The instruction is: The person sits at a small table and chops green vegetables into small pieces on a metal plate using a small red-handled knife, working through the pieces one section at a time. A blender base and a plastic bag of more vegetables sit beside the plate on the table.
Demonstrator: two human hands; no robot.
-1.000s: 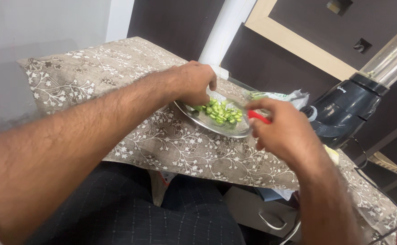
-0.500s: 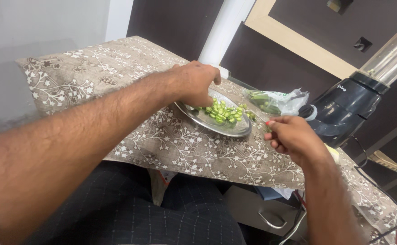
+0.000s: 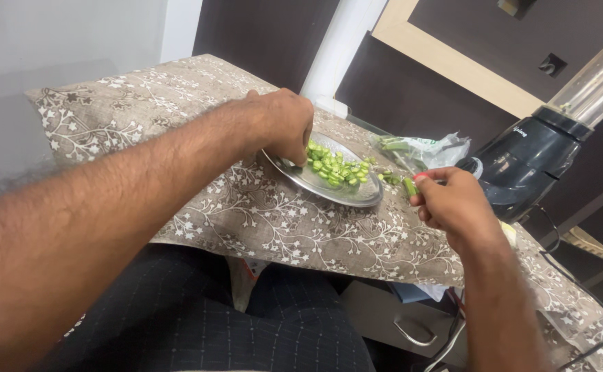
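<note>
A round steel plate lies on the patterned tablecloth and holds several chopped green vegetable pieces. My left hand grips the plate's near-left rim, fingers curled over the edge. My right hand hovers just right of the plate with its fingers closed around a small red-tipped tool, mostly hidden in the fist. A green vegetable piece sits at its fingertips. A few loose green bits lie on the cloth between plate and hand.
A clear plastic bag of green vegetables lies behind the plate. A dark blender with a clear jar stands at the right, its cord trailing off the table. The floral cloth hangs over the near edge above my lap.
My right hand has drawn back from over the plate to its right side, lower and farther from the rim. My left hand has stayed on the plate's edge.
</note>
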